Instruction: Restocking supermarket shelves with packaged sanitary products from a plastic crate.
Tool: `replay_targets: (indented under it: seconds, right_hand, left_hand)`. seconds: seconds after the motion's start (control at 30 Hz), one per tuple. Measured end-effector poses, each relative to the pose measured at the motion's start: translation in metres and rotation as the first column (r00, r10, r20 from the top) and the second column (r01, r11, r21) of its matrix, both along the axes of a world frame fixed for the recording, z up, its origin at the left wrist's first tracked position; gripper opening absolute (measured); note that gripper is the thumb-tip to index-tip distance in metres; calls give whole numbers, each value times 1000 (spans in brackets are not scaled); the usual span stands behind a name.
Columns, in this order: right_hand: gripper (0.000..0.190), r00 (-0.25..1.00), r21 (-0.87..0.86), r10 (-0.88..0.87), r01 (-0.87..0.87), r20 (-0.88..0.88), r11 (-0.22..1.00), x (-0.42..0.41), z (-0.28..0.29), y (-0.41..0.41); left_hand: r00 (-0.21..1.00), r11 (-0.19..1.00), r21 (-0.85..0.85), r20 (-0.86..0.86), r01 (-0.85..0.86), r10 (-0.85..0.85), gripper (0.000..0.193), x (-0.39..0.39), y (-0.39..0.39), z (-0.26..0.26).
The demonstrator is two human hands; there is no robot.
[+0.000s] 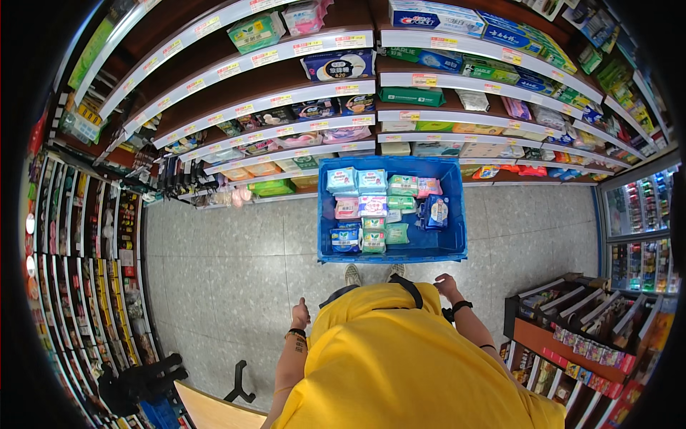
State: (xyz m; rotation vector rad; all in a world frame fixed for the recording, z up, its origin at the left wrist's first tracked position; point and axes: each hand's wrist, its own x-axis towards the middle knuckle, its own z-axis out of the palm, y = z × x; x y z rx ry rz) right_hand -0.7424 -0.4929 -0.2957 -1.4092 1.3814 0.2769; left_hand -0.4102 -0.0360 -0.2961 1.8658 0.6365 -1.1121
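Note:
My left hand [301, 314] hangs beside my yellow shirt, over the tiled floor, with nothing visible in it. On the other side my right hand [446, 285] is also empty, its fingers loosely apart, below the near right corner of a blue plastic crate [392, 257]. Neither hand touches the crate. Inside stand packs of sanitary pads: light blue packs [372, 181] at the back left, a white-purple pack [372, 206] in the middle, green packs [373, 241] and a dark blue pack [345, 240] at the front, and blue packs [436, 212] at the right.
Store shelves [241, 110] rise behind the crate, with toothpaste boxes [437, 19] upper right. Stocked racks [91, 257] line the left. A drinks cooler [640, 209] and a snack display [568, 332] stand right. A wooden board [214, 410] and a dark, unclear shape [139, 383] are lower left.

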Motion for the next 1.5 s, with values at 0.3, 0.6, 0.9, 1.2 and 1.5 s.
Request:
replay_targets:
  seconds: [0.3, 0.6, 0.9, 1.2, 1.5]
  right_hand:
    - [25, 999, -7, 0, 0, 35, 1000, 2, -3, 0]
    - [23, 999, 2, -17, 17, 34, 1000, 2, 0, 1]
    - [26, 999, -35, 36, -35, 15, 999, 7, 2, -1]
    - [26, 999, -28, 11, -9, 42, 1000, 7, 0, 1]
    - [28, 996, -101, 90, -91, -15, 991, 5, 5, 5]
  left_hand:
    - [962, 951, 211, 105, 228, -254, 40, -2, -6, 9]
    - [936, 943, 159, 154, 294, -318, 31, -1, 1, -1]
    - [961, 985, 47, 218, 163, -170, 22, 2, 8, -14]
    - [929, 968, 96, 273, 234, -251, 20, -5, 9, -20]
    - [951, 979, 84, 237, 185, -200, 19, -8, 5, -16]
